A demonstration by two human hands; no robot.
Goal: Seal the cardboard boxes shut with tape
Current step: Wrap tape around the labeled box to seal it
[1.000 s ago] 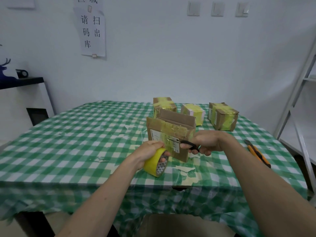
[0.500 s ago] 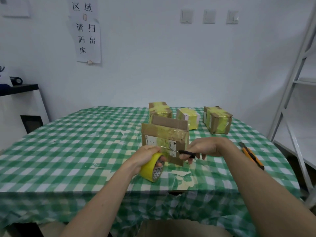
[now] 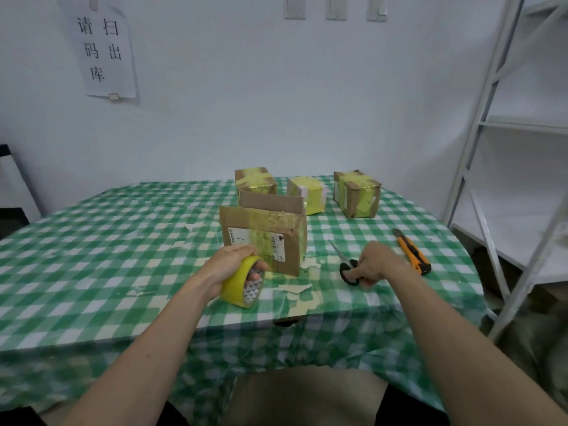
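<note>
Now the left hand (image 3: 229, 261) grips the yellow tape roll (image 3: 241, 284) at the cardboard box's (image 3: 264, 238) six o'clock; at its three o'clock the right hand's (image 3: 376, 265) fingers curl through the scissors (image 3: 345, 265).

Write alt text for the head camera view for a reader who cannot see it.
A person's left hand grips a yellow tape roll in front of a partly taped cardboard box with one flap still up, while the right hand holds black scissors on the green checked tablecloth. Three taped boxes stand behind, and an orange utility knife lies to the right.
</note>
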